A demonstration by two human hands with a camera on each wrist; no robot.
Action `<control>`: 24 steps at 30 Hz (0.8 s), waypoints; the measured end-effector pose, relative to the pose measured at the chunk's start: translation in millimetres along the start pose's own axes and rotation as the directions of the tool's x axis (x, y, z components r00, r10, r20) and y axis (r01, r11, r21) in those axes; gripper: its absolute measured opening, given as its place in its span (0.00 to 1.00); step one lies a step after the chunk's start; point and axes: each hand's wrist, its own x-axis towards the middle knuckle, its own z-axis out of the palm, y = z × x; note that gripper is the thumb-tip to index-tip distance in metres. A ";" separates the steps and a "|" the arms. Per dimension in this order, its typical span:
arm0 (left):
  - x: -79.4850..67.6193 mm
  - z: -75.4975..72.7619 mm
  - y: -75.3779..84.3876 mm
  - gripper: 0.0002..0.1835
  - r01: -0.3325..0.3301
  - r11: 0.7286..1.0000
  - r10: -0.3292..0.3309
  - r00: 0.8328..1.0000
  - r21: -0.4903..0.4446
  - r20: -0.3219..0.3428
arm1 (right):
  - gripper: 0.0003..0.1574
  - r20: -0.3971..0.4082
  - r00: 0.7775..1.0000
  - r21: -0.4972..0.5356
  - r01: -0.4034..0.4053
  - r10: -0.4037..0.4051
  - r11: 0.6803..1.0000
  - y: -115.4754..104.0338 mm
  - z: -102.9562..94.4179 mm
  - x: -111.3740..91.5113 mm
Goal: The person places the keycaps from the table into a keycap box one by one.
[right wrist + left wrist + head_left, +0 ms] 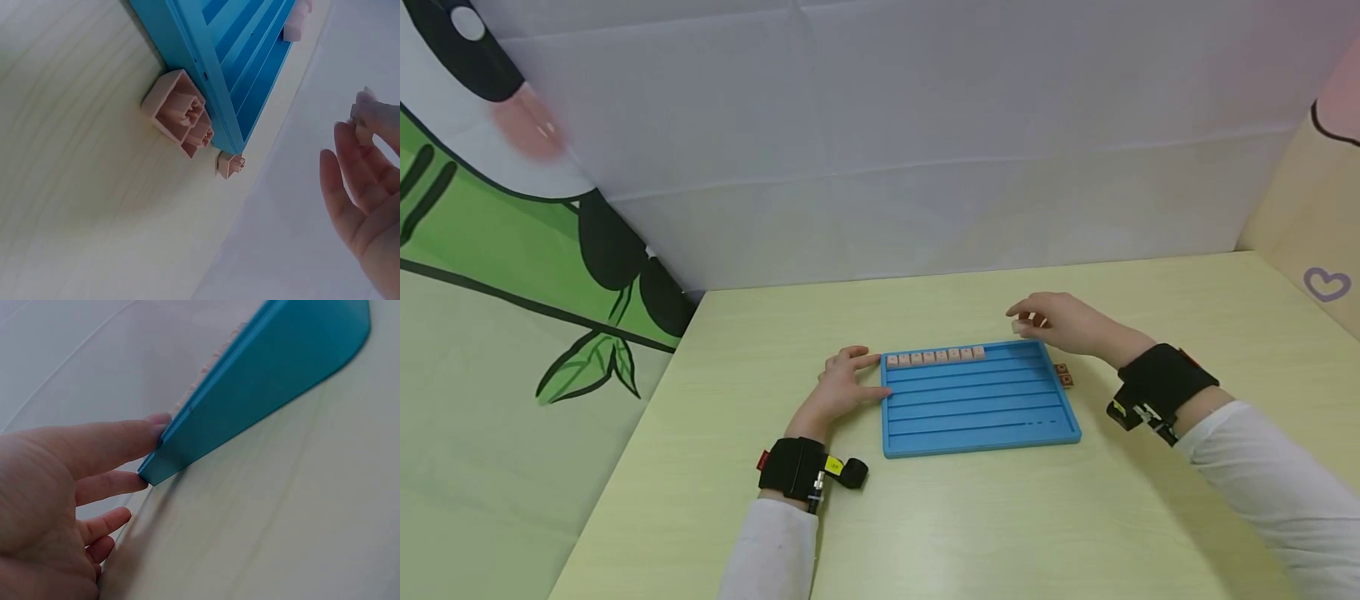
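Observation:
A blue ridged tray (977,400) lies on the table, with a row of several pale pink keycaps (936,357) standing in its far groove from the left end. My left hand (841,387) touches the tray's left side with fingers spread; in the left wrist view its fingertips rest against the tray's corner. Above and just beyond the far right corner, my right hand (1063,323) pinches one small pale keycap (363,134) between thumb and fingers. That keycap is partly hidden by the fingertips.
Beside the tray's right edge lie brown-pink keycaps (1063,375), hollow side up; the right wrist view shows another small keycap (230,165) near the tray's corner. Behind the pale wooden table (970,517) hangs a white cloth (887,167), with printed cloths at both sides.

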 end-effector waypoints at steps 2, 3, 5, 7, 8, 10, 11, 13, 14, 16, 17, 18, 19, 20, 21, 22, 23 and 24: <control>-0.2 -0.1 -0.1 0.39 0.000 1.000 0.000 1.000 0.002 -0.002 | 0.21 0.000 1.000 -0.006 0.004 -0.004 1.000 -0.6 0.5 0.8; -0.4 -0.2 0.0 0.39 0.003 1.000 -0.003 1.000 0.002 -0.002 | 0.21 0.000 1.000 -0.010 0.006 -0.006 1.000 -0.9 0.9 1.1; -0.6 -0.2 0.1 0.39 0.002 1.000 -0.002 1.000 0.002 -0.003 | 0.21 0.002 1.000 -0.014 0.004 -0.004 1.000 -1.4 1.9 1.6; -1.1 -0.5 0.7 0.39 0.004 1.000 -0.004 1.000 -0.001 -0.002 | 0.20 0.003 1.000 -0.015 0.005 -0.005 1.000 -2.1 3.0 2.2; -1.2 -0.7 0.8 0.39 0.005 1.000 -0.005 1.000 -0.002 -0.001 | 0.19 0.004 1.000 -0.013 0.005 -0.005 1.000 -2.7 3.5 2.3; -1.2 -0.9 1.0 0.39 0.003 1.000 -0.003 1.000 -0.003 0.000 | 0.17 0.003 1.000 -0.009 0.005 -0.005 1.000 -3.5 4.9 2.7; -1.2 -1.0 1.2 0.39 0.005 1.000 -0.005 1.000 -0.004 0.001 | 0.16 0.000 1.000 -0.006 0.006 -0.006 1.000 -3.7 5.8 3.1; -0.9 -1.0 1.1 0.39 0.003 1.000 -0.003 1.000 -0.001 0.001 | 0.14 -0.002 1.000 -0.003 0.006 -0.006 1.000 -4.0 8.2 4.2; -0.6 -0.9 0.9 0.39 0.001 1.000 -0.001 1.000 -0.001 0.001 | 0.12 -0.002 1.000 -0.009 0.004 -0.004 1.000 -3.7 9.9 4.9; -0.1 -0.5 0.6 0.39 -0.001 1.000 0.001 1.000 0.001 0.002 | 0.10 -0.001 1.000 -0.016 0.000 0.000 1.000 -3.4 13.6 6.9; 0.1 -0.4 0.5 0.39 0.001 1.000 -0.001 1.000 0.000 0.002 | 0.10 0.001 1.000 -0.021 -0.001 0.001 1.000 -4.1 15.5 8.0; 0.4 -0.3 0.4 0.39 0.001 1.000 -0.001 1.000 -0.001 0.002 | 0.10 0.004 1.000 -0.025 -0.005 0.005 1.000 -4.7 17.4 9.3; 0.7 -0.1 0.0 0.39 0.001 1.000 -0.001 1.000 -0.002 0.003 | 0.09 0.007 1.000 -0.029 -0.008 0.008 1.000 -5.4 19.3 10.9; 1.0 0.0 -0.2 0.39 0.001 1.000 -0.001 1.000 -0.002 0.002 | 0.09 0.009 1.000 -0.033 -0.012 0.012 0.999 -6.4 21.0 12.5; 1.2 0.1 -0.5 0.39 0.002 1.000 -0.002 1.000 -0.004 0.001 | 0.09 0.011 1.000 -0.034 -0.017 0.017 0.999 -7.9 22.4 13.9; 1.6 0.2 -0.8 0.39 0.003 1.000 -0.003 1.000 -0.006 0.001 | 0.09 0.013 1.000 -0.039 -0.020 0.020 0.999 -9.1 23.9 15.5; 1.8 0.3 -1.0 0.39 0.003 1.000 -0.003 1.000 -0.007 -0.001 | 0.10 0.017 1.000 -0.046 -0.024 0.024 0.999 -10.1 25.4 17.2; 2.1 0.5 -1.3 0.39 0.001 1.000 -0.001 1.000 -0.007 -0.002 | 0.10 0.023 0.999 -0.054 -0.029 0.030 0.998 -11.0 26.8 18.6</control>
